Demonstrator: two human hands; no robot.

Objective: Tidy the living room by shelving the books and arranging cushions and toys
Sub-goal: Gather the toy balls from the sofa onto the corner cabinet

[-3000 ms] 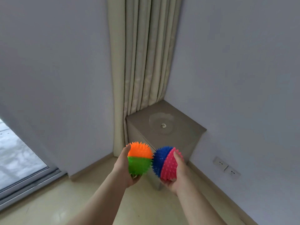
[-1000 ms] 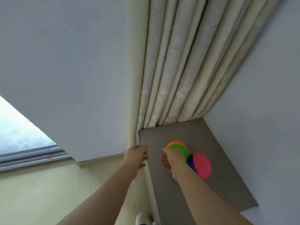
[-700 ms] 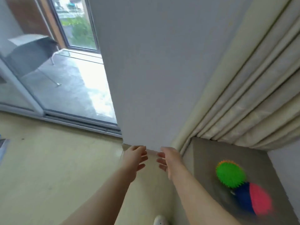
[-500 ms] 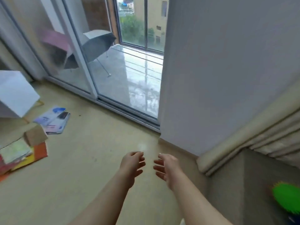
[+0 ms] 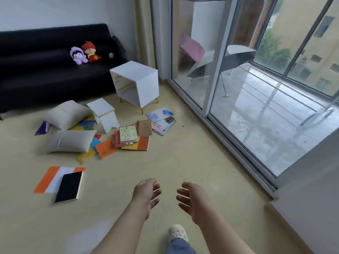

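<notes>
Both hands are held out low above the floor (image 5: 183, 153) and nothing is gripped by either. On the left hand (image 5: 146, 194) the fingers are loosely bent and a little spread; on the right hand (image 5: 192, 198) they are relaxed and parted, the palm turned toward the left. A white shoe (image 5: 177, 232) is seen at six o'clock of them.

Reckoned from the hands, a black book (image 5: 68, 186) lies at nine o'clock, laid partly over an orange-and-white book (image 5: 53, 178). At eleven o'clock a heap of books (image 5: 126, 137) is spread on the floor, with two pale blue books (image 5: 161, 119) just at its one-o'clock edge. Two beige cushions are set at the heap's nine o'clock, the near cushion (image 5: 71, 141) and the far cushion (image 5: 67, 114), both resting over books. Between the far cushion and the heap a small white stool (image 5: 105, 114) is seen tilted. A white cabinet (image 5: 139, 83) stands at twelve o'clock of the heap. Farther off, at ten o'clock, a black sofa (image 5: 45, 70) is placed against the wall, and on its seat a purple plush toy (image 5: 79, 55) and a red plush toy (image 5: 90, 51) are seated touching each other. Glass sliding doors (image 5: 256, 107) are ranged from one to three o'clock.
</notes>
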